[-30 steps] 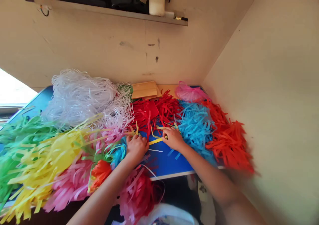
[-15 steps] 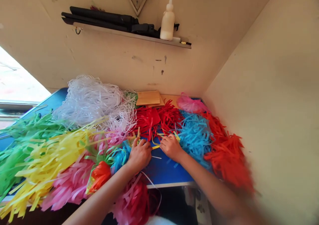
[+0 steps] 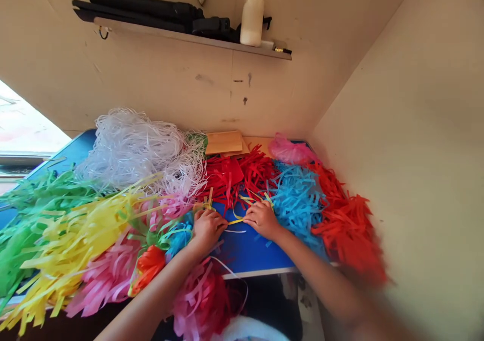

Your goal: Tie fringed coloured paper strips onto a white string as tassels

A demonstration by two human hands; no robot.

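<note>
A narrow yellow strip (image 3: 236, 221) is stretched between my two hands, low over the blue table top (image 3: 245, 255). My left hand (image 3: 209, 228) pinches one end, its fingers closed. The other end is pinched in my right hand (image 3: 261, 219). Loose yellow ends stick out beyond both hands. A thin white strip (image 3: 235, 231) lies on the table just under the yellow one. Red strips (image 3: 227, 180) lie behind my hands. A pile of blue strips (image 3: 298, 195) is close to my right hand, and a smaller blue bunch (image 3: 179, 237) is beside my left wrist.
Yellow (image 3: 83, 230), green (image 3: 22, 240) and pink strips (image 3: 106, 275) heap on the left, with white string (image 3: 132, 149) behind. Orange-red strips (image 3: 351, 230) lie right, near a pink plastic bag (image 3: 291, 149). A wall shelf (image 3: 189, 38) carries a white bottle (image 3: 252, 18). A pink-red bunch (image 3: 204, 300) hangs at the front edge.
The view has tilted and shifted slightly. Both hands keep hold of the yellow strip, which looks a little more exposed and straighter between them.
</note>
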